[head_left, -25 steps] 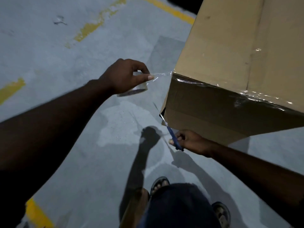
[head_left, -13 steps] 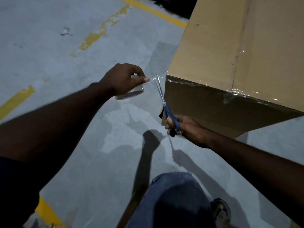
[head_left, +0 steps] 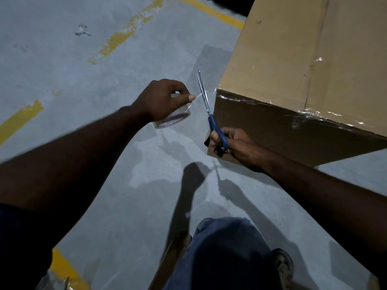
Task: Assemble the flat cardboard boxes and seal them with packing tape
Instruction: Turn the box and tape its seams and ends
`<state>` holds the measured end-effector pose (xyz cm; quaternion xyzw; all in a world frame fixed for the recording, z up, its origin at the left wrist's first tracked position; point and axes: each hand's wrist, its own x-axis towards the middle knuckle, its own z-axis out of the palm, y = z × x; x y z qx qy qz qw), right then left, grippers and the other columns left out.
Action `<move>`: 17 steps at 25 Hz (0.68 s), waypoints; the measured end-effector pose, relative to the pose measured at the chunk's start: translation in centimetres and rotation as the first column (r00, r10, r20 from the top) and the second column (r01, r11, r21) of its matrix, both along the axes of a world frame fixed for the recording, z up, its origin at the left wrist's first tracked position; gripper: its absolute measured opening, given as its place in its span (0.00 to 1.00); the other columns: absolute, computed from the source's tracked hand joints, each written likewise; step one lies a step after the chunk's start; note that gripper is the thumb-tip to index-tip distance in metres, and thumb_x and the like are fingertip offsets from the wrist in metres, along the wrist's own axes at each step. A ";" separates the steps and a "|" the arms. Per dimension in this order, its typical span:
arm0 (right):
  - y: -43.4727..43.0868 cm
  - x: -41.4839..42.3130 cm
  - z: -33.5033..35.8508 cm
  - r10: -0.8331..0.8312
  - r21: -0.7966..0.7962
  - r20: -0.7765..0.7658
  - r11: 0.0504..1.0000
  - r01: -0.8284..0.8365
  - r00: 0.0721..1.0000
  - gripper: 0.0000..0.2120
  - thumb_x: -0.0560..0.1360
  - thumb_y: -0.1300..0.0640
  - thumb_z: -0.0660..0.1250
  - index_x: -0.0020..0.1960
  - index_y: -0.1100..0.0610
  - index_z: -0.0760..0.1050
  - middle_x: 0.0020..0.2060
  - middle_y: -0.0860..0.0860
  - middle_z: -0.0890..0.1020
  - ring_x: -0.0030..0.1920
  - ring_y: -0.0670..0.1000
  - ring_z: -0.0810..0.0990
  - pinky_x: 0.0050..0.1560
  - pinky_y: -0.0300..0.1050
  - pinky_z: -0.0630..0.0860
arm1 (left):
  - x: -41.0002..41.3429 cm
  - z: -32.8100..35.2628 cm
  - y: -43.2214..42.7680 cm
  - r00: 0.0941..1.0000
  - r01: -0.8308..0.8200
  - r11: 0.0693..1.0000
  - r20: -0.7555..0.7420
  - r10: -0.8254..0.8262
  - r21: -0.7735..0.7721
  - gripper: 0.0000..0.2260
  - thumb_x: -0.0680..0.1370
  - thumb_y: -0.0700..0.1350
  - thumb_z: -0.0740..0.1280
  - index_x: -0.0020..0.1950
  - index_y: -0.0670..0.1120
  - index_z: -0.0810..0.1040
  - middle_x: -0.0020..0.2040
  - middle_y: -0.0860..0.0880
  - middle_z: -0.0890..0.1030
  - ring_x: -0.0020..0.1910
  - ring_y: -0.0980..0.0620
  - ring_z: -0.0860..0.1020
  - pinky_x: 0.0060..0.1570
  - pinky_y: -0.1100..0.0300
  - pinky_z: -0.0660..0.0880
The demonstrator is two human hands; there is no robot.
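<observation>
Here the big cardboard box [head_left: 282, 59] fills the upper right of the frame, standing on the floor [head_left: 83, 84], with shiny tape already wrinkled along its near top edge. A short clear strip of tape [head_left: 210, 92] runs from the box's near corner, at the centre of the frame, leftward to the tape roll [head_left: 171, 120]. The left hand [head_left: 161, 99] grips the roll with curled fingers, its thumb pinning the strip's free end flat. The right hand [head_left: 234, 145], lower and just right of centre, is clenched round the blue handles of the scissors [head_left: 206, 109], whose blades point up the frame and cross the strip.

The likely trouble is slack. If the left hand eases off, the strip will probably fold onto itself or stick to the blades, and the cut would tear raggedly. The blades pass close to the left thumb, so a hurried snip could nick it. A cut made too near the corner would leave little tail to press down.

Worn yellow lines [head_left: 125, 34] cross the floor at upper left. A bent knee [head_left: 226, 248] and a shoe [head_left: 282, 266] sit at the bottom. Nothing lies between blades and strip.
</observation>
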<state>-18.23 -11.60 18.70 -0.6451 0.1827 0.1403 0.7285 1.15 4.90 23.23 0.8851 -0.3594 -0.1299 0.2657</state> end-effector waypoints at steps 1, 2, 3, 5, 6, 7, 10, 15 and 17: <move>-0.1 0.1 -0.2 -0.004 -0.024 -0.001 1.000 0.004 1.000 0.11 0.73 0.49 0.69 0.44 0.57 0.76 0.38 0.52 0.78 0.35 0.44 0.79 0.39 0.39 0.78 | 0.0 -0.1 0.0 1.000 -0.003 1.000 -0.003 0.003 -0.002 0.14 0.77 0.62 0.69 0.47 0.52 0.84 0.42 0.61 0.81 0.47 0.60 0.78 0.47 0.64 0.70; -0.2 0.2 -0.3 -0.011 -0.051 -0.002 0.999 0.011 1.000 0.09 0.75 0.51 0.69 0.44 0.57 0.76 0.38 0.51 0.78 0.35 0.45 0.78 0.39 0.39 0.78 | -0.1 -0.1 0.0 1.000 -0.007 1.000 -0.007 0.007 -0.002 0.14 0.77 0.62 0.68 0.47 0.53 0.84 0.43 0.60 0.82 0.48 0.60 0.78 0.47 0.63 0.71; -0.3 0.2 -0.4 -0.022 -0.070 -0.006 0.997 0.022 1.000 0.08 0.77 0.53 0.68 0.45 0.57 0.76 0.37 0.51 0.78 0.35 0.45 0.78 0.38 0.40 0.78 | -0.2 -0.1 0.0 1.000 -0.008 1.000 -0.009 0.008 -0.003 0.14 0.77 0.62 0.68 0.47 0.53 0.84 0.44 0.59 0.82 0.48 0.59 0.78 0.48 0.61 0.72; -0.5 0.3 -0.5 -0.043 -0.088 -0.010 0.995 0.042 0.999 0.06 0.78 0.56 0.68 0.46 0.59 0.77 0.36 0.51 0.78 0.34 0.45 0.78 0.36 0.38 0.77 | -0.3 -0.1 0.1 1.000 0.000 1.000 -0.009 0.000 0.000 0.14 0.77 0.61 0.68 0.47 0.52 0.84 0.45 0.58 0.82 0.48 0.58 0.79 0.49 0.60 0.72; -0.4 0.3 -0.5 -0.047 -0.086 -0.011 0.995 0.046 0.999 0.05 0.78 0.58 0.68 0.45 0.60 0.77 0.36 0.51 0.78 0.33 0.45 0.78 0.35 0.37 0.77 | -0.3 -0.1 0.3 1.000 0.004 1.000 -0.006 -0.004 0.013 0.14 0.77 0.61 0.68 0.47 0.52 0.84 0.45 0.58 0.82 0.49 0.58 0.79 0.49 0.60 0.72; -0.3 0.3 -0.9 -0.043 -0.082 -0.016 0.996 0.042 0.999 0.05 0.77 0.60 0.69 0.45 0.61 0.76 0.36 0.52 0.79 0.32 0.44 0.78 0.34 0.37 0.76 | -0.4 -0.2 0.6 1.000 -0.001 1.000 -0.008 0.001 0.028 0.14 0.77 0.60 0.68 0.47 0.51 0.84 0.45 0.58 0.82 0.49 0.58 0.79 0.49 0.60 0.72; 0.5 0.3 -2.3 0.010 -0.125 -0.034 0.992 -0.014 0.999 0.10 0.73 0.55 0.74 0.45 0.61 0.77 0.38 0.59 0.81 0.35 0.44 0.81 0.39 0.41 0.78 | -0.5 -1.8 3.0 0.998 -0.057 0.996 -0.024 0.059 0.073 0.14 0.77 0.61 0.68 0.46 0.51 0.84 0.45 0.58 0.83 0.49 0.56 0.79 0.51 0.57 0.74; 2.3 2.1 -7.7 0.053 -0.380 -0.120 0.920 -0.095 0.991 0.24 0.71 0.46 0.78 0.45 0.68 0.77 0.38 0.65 0.80 0.41 0.52 0.83 0.42 0.45 0.78 | -0.8 -7.7 9.9 0.970 -0.193 0.951 -0.096 0.221 0.240 0.14 0.76 0.63 0.66 0.47 0.54 0.83 0.43 0.54 0.84 0.45 0.51 0.80 0.47 0.54 0.76; 3.5 3.4 -10.5 0.061 -0.458 -0.172 0.879 -0.134 0.983 0.19 0.64 0.40 0.74 0.32 0.56 0.75 0.34 0.58 0.79 0.46 0.57 0.85 0.44 0.52 0.78 | -1.1 -10.5 13.3 0.941 -0.233 0.918 -0.162 0.296 0.320 0.10 0.78 0.57 0.68 0.51 0.54 0.84 0.47 0.50 0.85 0.49 0.48 0.81 0.46 0.58 0.72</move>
